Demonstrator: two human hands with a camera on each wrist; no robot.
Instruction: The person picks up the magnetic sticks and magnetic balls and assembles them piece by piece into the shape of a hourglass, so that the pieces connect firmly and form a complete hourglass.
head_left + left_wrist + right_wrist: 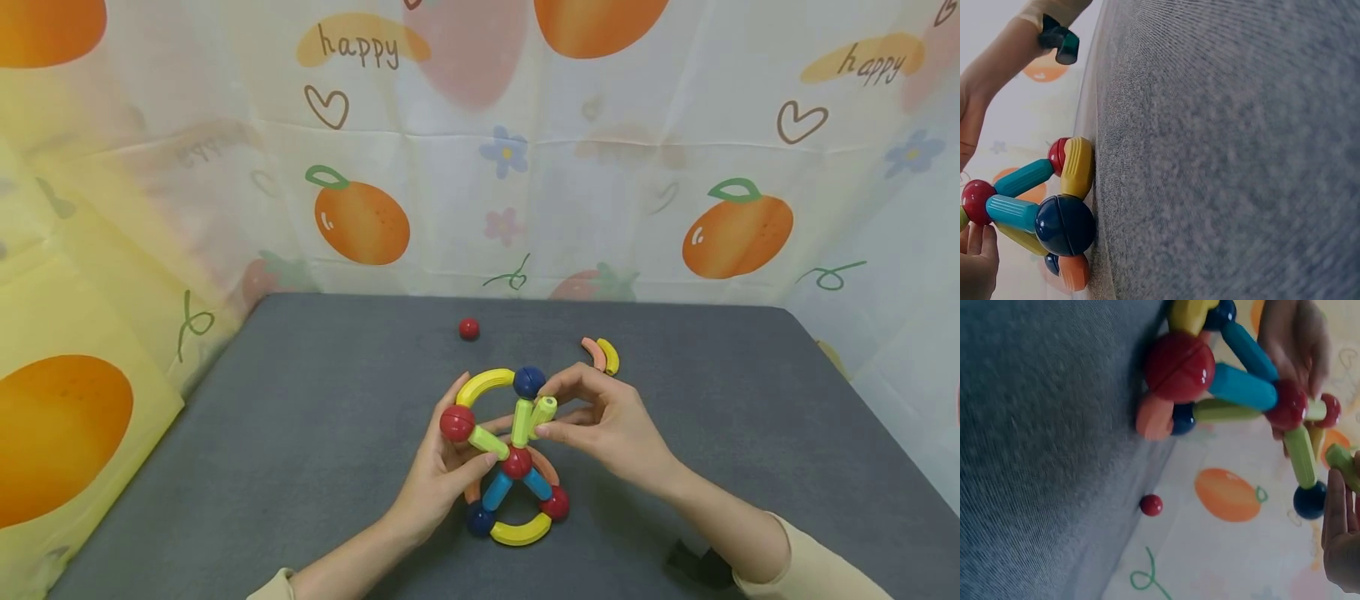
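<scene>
A structure of magnetic sticks and balls stands on the dark grey table, with a red center ball (516, 462) where blue and green sticks meet. Its base has curved yellow (521, 532) and orange sticks between red and dark blue balls. My left hand (435, 479) grips the upper left side, thumb on the green stick (490, 442) beside a red ball (457, 423). Between thumb and fingers, my right hand (615, 425) pinches a loose-ended green stick (543, 413) close to the upright green stick and the upper dark blue ball (529, 382). A curved yellow stick (483, 383) arches across the top.
Behind the structure lies a single red ball (468, 328) on the table (337, 350). Curved orange (593, 353) and yellow (609, 357) sticks lie beyond my right hand. A fruit-printed cloth (450, 167) hangs along the back and sides.
</scene>
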